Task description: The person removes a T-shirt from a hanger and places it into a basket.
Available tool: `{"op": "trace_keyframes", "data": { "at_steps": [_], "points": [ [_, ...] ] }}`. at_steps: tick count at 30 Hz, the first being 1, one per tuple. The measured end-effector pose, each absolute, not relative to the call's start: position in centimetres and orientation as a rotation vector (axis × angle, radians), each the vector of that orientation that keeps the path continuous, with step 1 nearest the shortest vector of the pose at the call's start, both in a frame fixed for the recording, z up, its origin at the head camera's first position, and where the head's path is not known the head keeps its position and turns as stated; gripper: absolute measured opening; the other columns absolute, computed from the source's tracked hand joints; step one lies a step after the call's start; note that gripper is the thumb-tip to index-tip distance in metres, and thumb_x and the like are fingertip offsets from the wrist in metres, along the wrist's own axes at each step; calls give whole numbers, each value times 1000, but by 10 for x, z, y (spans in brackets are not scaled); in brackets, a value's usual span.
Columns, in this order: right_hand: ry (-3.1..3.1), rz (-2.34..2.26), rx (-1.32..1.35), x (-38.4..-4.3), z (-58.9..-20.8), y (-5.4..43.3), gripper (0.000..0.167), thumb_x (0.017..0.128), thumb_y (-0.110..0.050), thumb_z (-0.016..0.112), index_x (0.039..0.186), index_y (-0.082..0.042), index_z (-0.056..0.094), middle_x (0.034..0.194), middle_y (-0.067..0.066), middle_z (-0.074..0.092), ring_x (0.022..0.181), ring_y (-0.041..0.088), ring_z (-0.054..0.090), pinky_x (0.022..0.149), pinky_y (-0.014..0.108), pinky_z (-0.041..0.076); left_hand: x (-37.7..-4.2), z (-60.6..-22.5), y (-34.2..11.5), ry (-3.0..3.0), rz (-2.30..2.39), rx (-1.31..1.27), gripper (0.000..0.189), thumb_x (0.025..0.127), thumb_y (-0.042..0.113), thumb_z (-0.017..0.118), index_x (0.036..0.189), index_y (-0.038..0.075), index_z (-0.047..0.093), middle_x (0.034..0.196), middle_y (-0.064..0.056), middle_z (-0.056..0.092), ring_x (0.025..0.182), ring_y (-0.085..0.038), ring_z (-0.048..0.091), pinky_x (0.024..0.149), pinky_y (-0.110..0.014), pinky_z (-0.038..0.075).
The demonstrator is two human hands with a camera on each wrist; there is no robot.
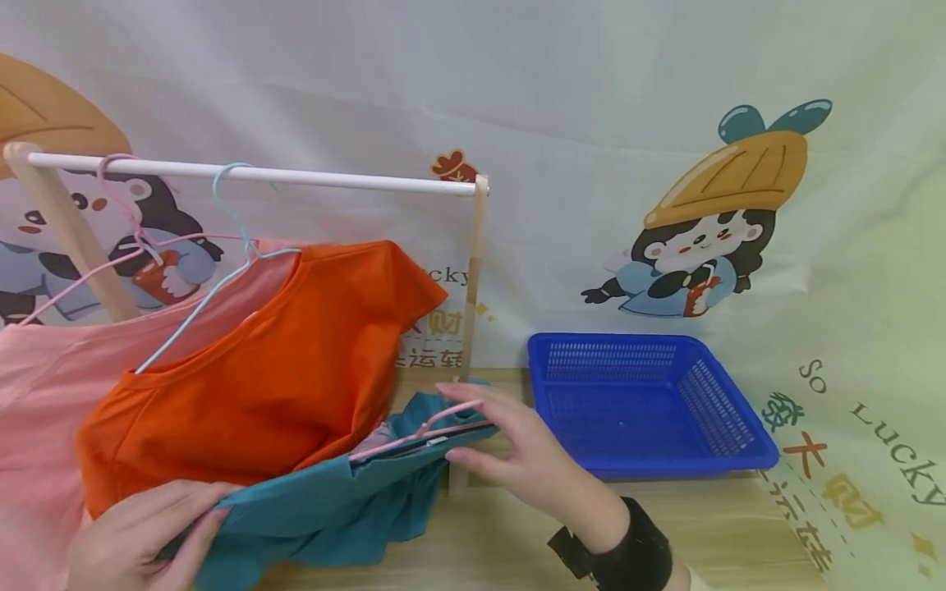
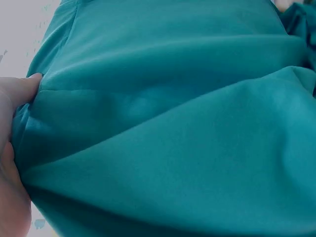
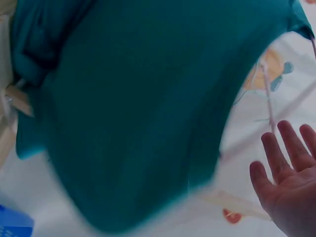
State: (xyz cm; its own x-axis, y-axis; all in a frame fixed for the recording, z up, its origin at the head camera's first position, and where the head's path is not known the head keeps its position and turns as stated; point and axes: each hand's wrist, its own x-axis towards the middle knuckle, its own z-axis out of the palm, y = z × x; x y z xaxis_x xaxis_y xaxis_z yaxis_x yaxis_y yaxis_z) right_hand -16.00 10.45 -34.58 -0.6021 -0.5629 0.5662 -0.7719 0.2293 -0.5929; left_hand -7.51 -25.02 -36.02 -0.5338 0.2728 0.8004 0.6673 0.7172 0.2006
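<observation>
A teal shirt [image 1: 318,509] is stretched between both hands in the head view and fills most of the left wrist view. My left hand [image 1: 140,533] pinches its left edge between thumb and fingers. A pink hanger [image 1: 414,439] sits in the shirt's opening, its hook pointing right. Close by the hook and the shirt's right end is my right hand [image 1: 517,443], thumb apart from the fingers. The right wrist view has the fingers [image 3: 291,148] extended and spread beside the teal cloth, with nothing gripped.
Behind the shirt stands a rack with a white rod [image 1: 355,180]. An orange shirt [image 1: 296,353] on a light blue hanger [image 1: 195,312] and a pink garment [image 1: 44,410] on another pink hanger [image 1: 70,291] hang from it. At right, a blue basket [image 1: 650,471] rests on the wooden table [image 1: 724,525].
</observation>
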Motion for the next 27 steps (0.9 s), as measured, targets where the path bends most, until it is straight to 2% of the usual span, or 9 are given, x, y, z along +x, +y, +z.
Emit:
{"op": "trace_keyframes", "data": {
  "at_steps": [3, 6, 9, 11, 16, 22, 27],
  "points": [
    [-2177, 1296, 1351, -152, -345, 99, 36, 89, -19, 66, 124, -15, 59, 133, 1, 58, 125, 17, 51, 104, 33, 42, -79, -360, -238, -1993, -800, -835, 32, 92, 32, 60, 90, 3, 74, 84, 2, 70, 82, 5, 61, 88, -3, 41],
    [-2067, 1316, 1396, -144, -343, 96, 18, 90, -17, 64, 107, -12, 63, 120, 6, 66, 112, 16, 60, 93, 29, 50, -83, -361, -227, -1914, -902, -897, 24, 89, 22, 67, 90, -1, 73, 85, -2, 70, 83, 1, 62, 88, -5, 43],
    [-1969, 1351, 1361, -138, -340, 94, 8, 89, -10, 65, 96, -8, 64, 105, 10, 71, 99, 17, 63, 80, 25, 54, -84, -365, -219, -1912, -923, -860, 21, 87, 21, 68, 90, 1, 74, 85, -1, 70, 83, 1, 61, 87, -6, 44],
    [-1931, 1400, 1313, -136, -337, 95, 7, 86, -3, 66, 92, -6, 67, 96, 11, 73, 92, 16, 64, 74, 24, 56, -85, -368, -215, -1920, -928, -837, 21, 87, 22, 69, 91, 2, 74, 85, -1, 70, 82, 1, 61, 87, -6, 44],
    [-1958, 1596, 1205, -133, -332, 103, 12, 84, 6, 64, 92, -1, 70, 85, 13, 72, 78, 13, 69, 65, 27, 58, -86, -373, -209, -1979, -979, -808, 16, 80, 12, 75, 94, 4, 74, 88, 0, 71, 84, 1, 62, 86, -7, 45],
    [-2036, 1801, 1049, -131, -335, 122, 11, 87, 4, 61, 95, 5, 69, 85, 19, 70, 73, 13, 70, 63, 33, 58, -82, -368, -205, -2132, -960, -662, 45, 62, -11, 79, 101, 12, 74, 92, 6, 71, 87, 6, 62, 84, -5, 44],
    [-2077, 1841, 975, -132, -340, 139, 13, 89, 4, 59, 97, 5, 68, 84, 19, 70, 75, 13, 71, 63, 35, 58, -81, -365, -204, -2173, -997, -495, 44, 64, -14, 77, 100, 12, 75, 91, 6, 72, 88, 9, 62, 84, -4, 44]
  ]
}}
